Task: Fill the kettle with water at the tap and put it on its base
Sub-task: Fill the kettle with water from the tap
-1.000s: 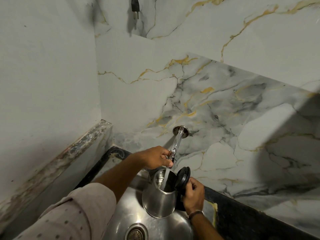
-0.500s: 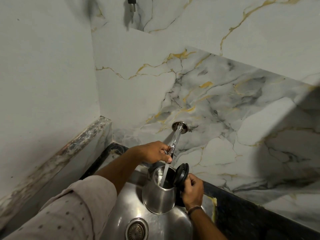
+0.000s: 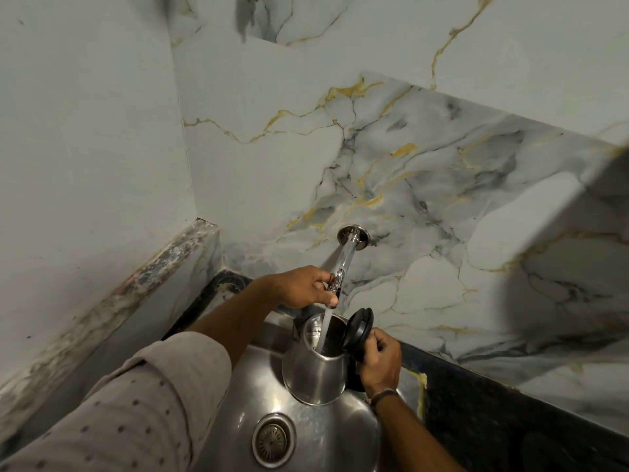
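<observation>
A steel kettle (image 3: 315, 373) hangs over the sink (image 3: 347, 434), its black lid (image 3: 357, 327) flipped open to the right. My right hand (image 3: 381, 361) grips the kettle's handle, which the hand hides. A chrome tap (image 3: 345, 258) juts from the marble wall, and a stream of water runs from its spout straight into the kettle's mouth. My left hand (image 3: 299, 286) is closed around the tap's handle near the spout. The kettle's base is not in view.
The drain (image 3: 273, 441) lies below the kettle in the steel basin. A dark counter (image 3: 493, 413) runs along the right of the sink. A stained marble ledge (image 3: 163, 267) and a plain wall close in on the left.
The view has tilted down a little, so the hanging plug at the top has left the frame. Both hands and the kettle keep their places, with water still running in.
</observation>
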